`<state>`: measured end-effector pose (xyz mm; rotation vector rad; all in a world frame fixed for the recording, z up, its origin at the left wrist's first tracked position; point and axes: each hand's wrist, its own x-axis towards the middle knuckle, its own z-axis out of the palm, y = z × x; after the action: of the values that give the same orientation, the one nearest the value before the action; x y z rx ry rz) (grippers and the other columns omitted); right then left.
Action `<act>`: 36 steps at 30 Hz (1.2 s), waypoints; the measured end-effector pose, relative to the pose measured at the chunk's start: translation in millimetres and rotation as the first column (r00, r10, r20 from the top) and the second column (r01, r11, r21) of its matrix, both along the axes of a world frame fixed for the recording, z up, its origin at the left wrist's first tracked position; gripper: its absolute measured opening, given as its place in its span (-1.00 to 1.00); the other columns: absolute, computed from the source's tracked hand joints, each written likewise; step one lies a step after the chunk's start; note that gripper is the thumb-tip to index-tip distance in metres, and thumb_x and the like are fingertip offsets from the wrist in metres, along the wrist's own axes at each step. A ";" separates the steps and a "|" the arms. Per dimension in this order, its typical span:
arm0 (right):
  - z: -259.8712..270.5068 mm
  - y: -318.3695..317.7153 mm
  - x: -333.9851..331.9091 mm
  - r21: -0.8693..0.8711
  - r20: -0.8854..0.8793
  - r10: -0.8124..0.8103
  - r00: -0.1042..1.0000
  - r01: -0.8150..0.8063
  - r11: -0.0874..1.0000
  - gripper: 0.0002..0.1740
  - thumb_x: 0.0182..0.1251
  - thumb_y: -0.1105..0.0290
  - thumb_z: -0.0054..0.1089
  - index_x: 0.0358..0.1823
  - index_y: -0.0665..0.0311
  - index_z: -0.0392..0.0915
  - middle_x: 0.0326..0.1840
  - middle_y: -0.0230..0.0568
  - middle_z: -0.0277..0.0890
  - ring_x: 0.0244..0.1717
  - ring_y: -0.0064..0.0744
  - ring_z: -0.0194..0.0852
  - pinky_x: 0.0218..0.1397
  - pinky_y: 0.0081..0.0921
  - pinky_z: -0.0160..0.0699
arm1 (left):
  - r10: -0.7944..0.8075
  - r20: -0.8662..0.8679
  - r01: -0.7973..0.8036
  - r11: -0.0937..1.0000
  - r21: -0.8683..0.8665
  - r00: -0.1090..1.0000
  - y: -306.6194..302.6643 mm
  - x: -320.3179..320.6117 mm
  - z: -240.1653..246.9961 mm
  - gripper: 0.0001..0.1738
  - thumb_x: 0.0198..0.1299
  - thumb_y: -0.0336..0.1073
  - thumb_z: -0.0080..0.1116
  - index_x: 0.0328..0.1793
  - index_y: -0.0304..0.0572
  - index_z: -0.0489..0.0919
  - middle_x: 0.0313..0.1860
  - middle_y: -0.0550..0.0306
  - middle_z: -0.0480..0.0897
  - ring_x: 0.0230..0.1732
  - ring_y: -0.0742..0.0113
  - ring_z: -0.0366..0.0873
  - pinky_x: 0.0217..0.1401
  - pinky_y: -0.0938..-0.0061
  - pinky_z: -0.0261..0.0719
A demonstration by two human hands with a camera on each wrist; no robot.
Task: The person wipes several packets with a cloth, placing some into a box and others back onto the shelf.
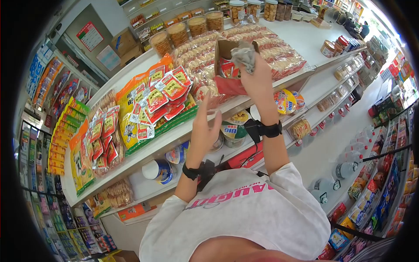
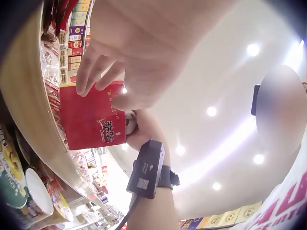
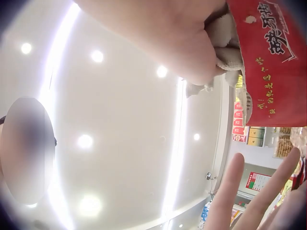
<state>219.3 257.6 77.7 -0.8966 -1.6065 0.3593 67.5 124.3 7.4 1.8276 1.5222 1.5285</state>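
Note:
A small red cardboard box (image 1: 228, 86), open at the top and holding red packets, stands on the packaged snacks at the counter's front edge. My right hand (image 1: 258, 83) grips a crumpled grey cloth (image 1: 244, 57) over the box's right side; in the right wrist view the cloth (image 3: 224, 36) bunches beside the red panel. To the left of the box, my left hand (image 1: 205, 131) is raised with its fingers extended. In the left wrist view those fingers overlap the top of the red box (image 2: 91, 120), holding nothing.
Red snack packets (image 1: 163, 96) lie heaped on larger bags left of the box. Plastic jars of round biscuits (image 1: 177, 34) line the back of the counter (image 1: 297, 32). Instant noodle tubs (image 1: 235, 131) sit on the shelf below. Water bottles (image 1: 345, 168) stand on the floor at right.

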 end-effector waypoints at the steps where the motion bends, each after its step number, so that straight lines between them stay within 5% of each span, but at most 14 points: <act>1: 7.7 -6.9 -0.2 0.050 -0.047 0.000 0.999 0.003 0.999 -0.60 0.27 0.49 0.24 0.15 0.32 0.55 -0.07 0.13 0.66 -0.01 0.15 0.65 0.06 -0.21 0.59 | 0.022 0.003 -0.022 0.999 0.024 1.000 -0.3 -4.8 -1.1 -0.28 0.39 -0.52 0.11 0.65 -0.20 0.18 0.34 -0.18 0.56 0.24 0.14 0.61 0.20 0.34 0.61; 5: 13.9 -34.0 3.9 0.331 -0.056 0.079 0.995 -0.056 0.942 -0.31 0.09 0.60 0.17 0.37 0.41 0.40 0.28 0.17 0.54 0.25 0.12 0.57 0.30 -0.17 0.53 | 0.064 0.222 -0.098 0.985 0.145 0.973 -7.9 -23.3 -0.2 -0.43 0.52 -0.37 -0.04 0.60 -0.35 0.24 0.39 -0.16 0.50 0.38 0.13 0.49 0.46 0.27 0.40; 6: 12.0 -47.4 4.8 0.291 -0.038 0.231 0.972 -0.210 0.934 -0.19 -0.02 0.63 0.20 0.43 0.42 0.36 0.37 0.19 0.47 0.37 0.17 0.46 0.43 -0.14 0.42 | -0.007 0.272 -0.050 0.978 0.202 0.962 -12.1 -23.2 10.6 -0.41 0.62 -0.12 -0.23 0.60 -0.36 0.22 0.48 -0.17 0.42 0.49 0.08 0.38 0.57 0.22 0.24; 9: 3.3 -78.8 -1.5 0.195 0.260 0.491 0.832 -0.543 0.817 -0.07 -0.13 0.65 0.29 0.46 0.33 0.35 0.39 0.15 0.46 0.44 0.14 0.40 0.48 -0.12 0.39 | -0.155 0.519 0.005 0.960 0.279 0.841 -11.8 -26.3 14.0 -0.29 0.61 0.10 -0.34 0.62 -0.33 0.17 0.58 -0.18 0.29 0.55 0.03 0.30 0.61 0.15 0.18; 12: -16.8 -104.1 -24.9 -0.051 0.336 0.730 0.595 -0.762 0.645 0.02 -0.14 0.65 0.33 0.53 0.23 0.27 0.44 0.11 0.42 0.47 0.10 0.38 0.47 -0.14 0.40 | -0.256 0.821 0.231 0.960 0.156 0.510 -32.4 -31.9 9.3 -0.18 0.56 0.20 -0.27 0.66 -0.32 0.08 0.62 -0.19 0.23 0.58 0.02 0.27 0.63 0.16 0.20; 17: -44.9 -102.0 -39.5 -0.405 -0.093 0.894 0.438 -0.837 0.368 -0.10 0.07 0.71 0.17 0.55 0.22 0.21 0.48 -0.05 0.35 0.46 -0.18 0.36 0.48 -0.31 0.33 | -0.297 0.955 0.435 0.857 0.276 -0.021 -41.1 -47.9 -1.9 -0.19 0.55 0.19 -0.20 0.63 -0.32 0.15 0.57 -0.17 0.32 0.55 0.06 0.32 0.56 0.21 0.35; 18: -39.4 -104.9 -45.8 -0.225 -0.142 0.783 0.606 -0.790 0.570 -0.18 0.16 0.66 0.22 0.51 0.30 0.21 0.33 -0.07 0.45 0.31 -0.23 0.46 0.40 -0.32 0.39 | -0.130 0.986 0.321 0.943 0.089 0.107 -48.6 -53.3 -3.1 -0.20 0.57 0.18 -0.24 0.63 -0.34 0.14 0.59 -0.15 0.30 0.55 0.06 0.32 0.55 0.24 0.37; 21: -55.8 -94.8 -66.6 -0.132 -0.279 0.414 0.866 -0.462 0.877 -0.23 0.13 0.60 0.34 0.41 0.41 0.25 0.29 0.02 0.47 0.30 0.03 0.50 0.35 -0.23 0.44 | -0.233 0.945 0.272 0.948 0.167 0.231 -45.0 -46.8 -1.3 -0.23 0.59 0.17 -0.28 0.64 -0.31 0.15 0.60 -0.15 0.30 0.58 0.07 0.28 0.58 0.27 0.32; 22: -61.5 -97.2 -74.1 -0.022 -0.104 0.379 0.920 -0.383 0.923 -0.25 0.20 0.55 0.32 0.43 0.48 0.25 0.43 0.08 0.37 0.44 0.09 0.36 0.48 -0.13 0.30 | -0.119 0.974 0.224 0.972 0.075 0.191 -49.5 -42.8 3.6 -0.23 0.59 0.18 -0.27 0.63 -0.30 0.18 0.59 -0.13 0.31 0.58 0.11 0.28 0.61 0.33 0.26; 25: -60.4 -122.3 -106.4 0.103 0.314 0.612 0.726 -0.667 0.738 -0.29 0.35 0.39 0.20 0.50 0.44 0.24 0.59 0.10 0.19 0.61 0.11 0.10 0.65 -0.03 -0.01 | -0.241 0.957 0.179 0.961 0.211 0.163 -34.9 -48.0 -6.4 -0.18 0.57 0.23 -0.28 0.63 -0.34 0.15 0.60 -0.12 0.29 0.60 0.12 0.24 0.66 0.34 0.15; 26: -65.6 -128.2 -108.6 0.061 0.326 0.653 0.684 -0.704 0.707 -0.30 0.39 0.33 0.15 0.52 0.43 0.23 0.62 0.09 0.14 0.64 0.09 0.02 0.67 -0.02 -0.10 | -0.254 0.917 0.179 0.962 0.206 0.308 -43.0 -52.6 -0.8 -0.08 0.53 0.34 -0.34 0.63 -0.37 0.11 0.62 -0.13 0.25 0.62 0.09 0.20 0.69 0.29 0.08; 29: -72.9 -131.7 -113.7 0.007 0.355 0.735 0.578 -0.787 0.616 -0.30 0.48 0.21 0.03 0.55 0.41 0.21 0.67 0.07 0.05 0.71 0.06 -0.14 0.71 0.01 -0.28 | -0.397 0.917 0.123 0.912 0.391 0.031 -44.4 -63.4 -6.9 0.02 0.48 0.44 -0.42 0.65 -0.40 0.04 0.64 -0.15 0.21 0.64 0.04 0.17 0.70 0.23 0.05; 33: -63.4 -125.9 -122.2 0.032 0.287 0.772 0.567 -0.811 0.584 -0.30 0.50 0.20 -0.02 0.57 0.42 0.19 0.68 0.06 0.03 0.72 0.05 -0.18 0.71 0.02 -0.26 | -0.164 0.912 0.033 0.986 0.163 0.376 -45.2 -63.1 1.4 0.08 0.42 0.54 -0.49 0.68 -0.29 0.00 0.62 -0.15 0.24 0.64 0.00 0.17 0.70 0.19 0.03; 36: -54.6 -119.5 -129.3 0.078 0.209 0.751 0.627 -0.776 0.626 -0.37 0.49 0.23 -0.01 0.48 0.45 0.30 0.61 0.08 0.16 0.69 0.04 -0.09 0.69 0.03 -0.20 | -0.142 0.888 0.091 0.989 0.114 0.437 -46.5 -67.1 -5.0 0.05 0.41 0.56 -0.51 0.67 -0.20 0.10 0.56 -0.05 0.34 0.56 0.15 0.29 0.61 0.26 0.21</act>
<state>90.0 138.1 23.1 -0.0429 -2.0914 0.7552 0.4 77.7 2.3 0.7480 0.7750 1.9693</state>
